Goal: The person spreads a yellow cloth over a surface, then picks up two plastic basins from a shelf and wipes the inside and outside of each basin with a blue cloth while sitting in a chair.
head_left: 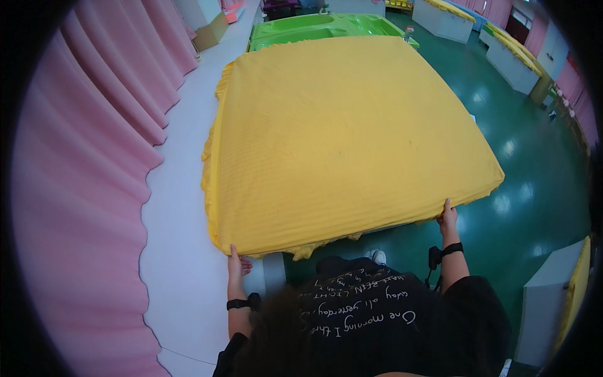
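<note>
A wide yellow fitted cover [352, 132] is stretched over a large flat rectangular piece in front of me. Its gathered, ruffled edge hangs loose along the left side and part of the near side. At the near left corner, my left hand [237, 266] grips the cover's edge, thumb on top and fingers below. My right hand [447, 217] holds the near edge farther right, its thumb over the cloth and its other fingers mostly hidden underneath. What lies beneath the cover is mostly hidden.
Pink curtains [88, 188] hang along the left beside a white ledge [179, 251]. Behind the cover stands a bright green moulded basin [314, 28]. White cabinets with yellow covers [512, 63] stand far right, another cabinet [546, 308] near right. The floor [521, 207] is shiny green.
</note>
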Tool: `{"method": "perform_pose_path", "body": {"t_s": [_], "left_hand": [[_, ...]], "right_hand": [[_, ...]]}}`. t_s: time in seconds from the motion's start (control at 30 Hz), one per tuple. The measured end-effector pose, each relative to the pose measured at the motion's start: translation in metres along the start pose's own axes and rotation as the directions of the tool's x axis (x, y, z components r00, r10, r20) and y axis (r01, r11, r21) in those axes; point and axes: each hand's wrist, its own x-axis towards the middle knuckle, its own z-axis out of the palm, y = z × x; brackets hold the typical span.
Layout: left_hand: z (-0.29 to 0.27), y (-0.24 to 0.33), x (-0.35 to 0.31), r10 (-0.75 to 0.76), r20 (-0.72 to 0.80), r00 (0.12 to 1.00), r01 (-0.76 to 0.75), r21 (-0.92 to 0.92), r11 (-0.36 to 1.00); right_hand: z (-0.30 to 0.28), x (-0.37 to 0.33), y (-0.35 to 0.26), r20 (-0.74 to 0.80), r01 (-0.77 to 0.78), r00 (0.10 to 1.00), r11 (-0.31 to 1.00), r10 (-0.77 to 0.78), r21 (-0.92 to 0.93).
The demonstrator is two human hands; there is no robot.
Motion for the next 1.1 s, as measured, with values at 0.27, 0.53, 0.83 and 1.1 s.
{"method": "perform_pose_path", "body": {"t_s": [0.27,0.53,0.83,1.1], "left_hand": [[0.03,-0.022,-0.01,0.121,0.268,0.956,0.054,-0.563,0.825],[0.044,-0.009,0.01,0.258,0.17,0.951,-0.082,-0.667,0.741],[0.064,-0.005,0.0,0.26,-0.343,0.903,-0.411,-0.508,0.757],[0.103,-0.03,-0.007,0.244,-0.513,0.823,-0.414,-0.246,0.876]], "right_hand": [[-0.016,0.0,0.013,0.129,-0.115,0.988,0.966,0.086,0.231],[-0.007,0.008,0.011,0.187,-0.11,0.98,0.959,0.062,0.26],[-0.014,-0.004,0.022,0.208,-0.182,0.972,0.901,0.105,0.395],[-0.095,0.002,0.019,0.253,-0.31,0.922,0.95,0.292,0.032]]}}
